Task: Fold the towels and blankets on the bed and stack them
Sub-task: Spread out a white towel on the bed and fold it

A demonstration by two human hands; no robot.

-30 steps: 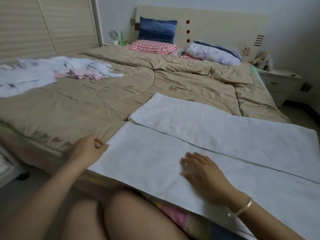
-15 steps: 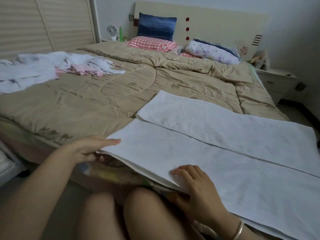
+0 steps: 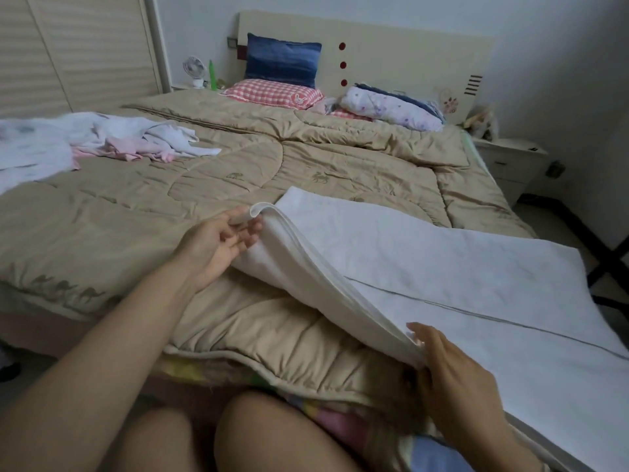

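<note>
A large white blanket (image 3: 459, 267), folded lengthwise with a seam line across it, lies on the near right part of the tan quilt (image 3: 238, 172). Its left end is lifted off the quilt. My left hand (image 3: 221, 240) pinches the far left corner of that raised end. My right hand (image 3: 452, 376) grips the near left corner, thumb under the layers and fingers on top. A heap of white and pink towels (image 3: 112, 141) lies unfolded at the far left of the bed.
Pillows (image 3: 282, 93) sit against the headboard (image 3: 391, 52). A nightstand (image 3: 510, 165) stands at the right, a wardrobe (image 3: 78, 49) at the left. My bare knees (image 3: 238, 437) are against the bed's near edge.
Both hands moved to the blanket's left end, took its corners and raised that end up off the quilt toward the right. The camera has tilted slightly.
</note>
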